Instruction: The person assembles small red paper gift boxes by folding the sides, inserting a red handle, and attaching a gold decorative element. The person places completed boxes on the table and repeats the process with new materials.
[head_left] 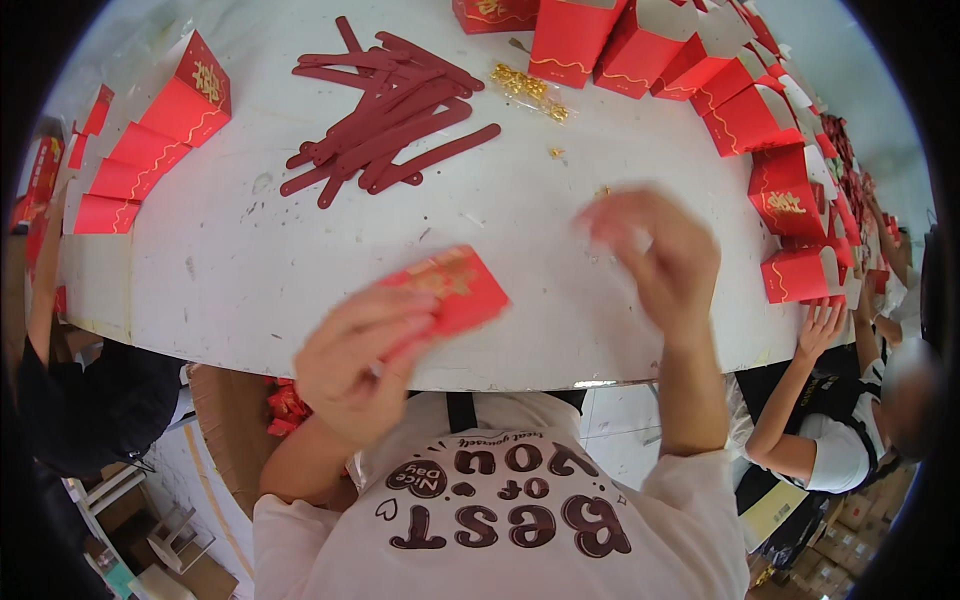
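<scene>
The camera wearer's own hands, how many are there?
2: the bare left hand holds a red, gold-patterned piece; the blurred, bare right hand is over the white table. Neither is hidden.

The held carton (474,292) looks papery, the strips (405,138) matt, gold bits (522,83) shiny.

Red box (474,288) — gold-printed, held aslant.
</scene>
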